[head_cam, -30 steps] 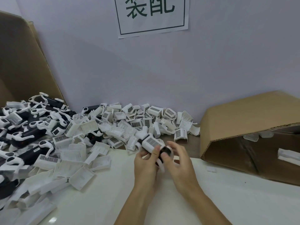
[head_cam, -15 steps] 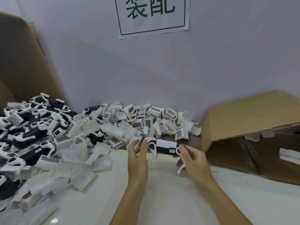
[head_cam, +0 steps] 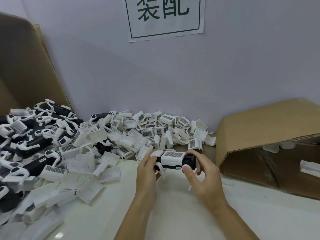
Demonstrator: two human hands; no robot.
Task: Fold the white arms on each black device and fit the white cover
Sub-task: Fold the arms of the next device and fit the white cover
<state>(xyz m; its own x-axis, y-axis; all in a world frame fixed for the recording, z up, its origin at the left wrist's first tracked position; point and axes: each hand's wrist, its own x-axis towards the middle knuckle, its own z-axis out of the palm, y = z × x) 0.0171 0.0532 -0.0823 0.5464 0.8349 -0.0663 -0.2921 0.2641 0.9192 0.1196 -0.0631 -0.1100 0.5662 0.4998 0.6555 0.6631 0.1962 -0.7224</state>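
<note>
A black device [head_cam: 188,161] is held level between the two hands, just above the white table [head_cam: 173,213] and in front of the heap of loose white covers [head_cam: 135,134]. Its left end is gripped by the left hand [head_cam: 147,172], fingers curled over the top and a white arm [head_cam: 160,168] showing below that end. Its right end is clamped by the right hand [head_cam: 202,174], thumb pressed on the near face and fingers wrapped over the far side. A white cover [head_cam: 172,158] with a barcode label is seated across the middle of the body, between the two grips. How fully it is snapped on cannot be told. The underside of the device is hidden by the palms, and a second white arm is only glimpsed behind the right hand. To the left, a pile of black devices [head_cam: 31,146] is cut off by the frame edge. To the right, a tipped cardboard box [head_cam: 259,135] is seen, its contents dim and indistinct.
</note>
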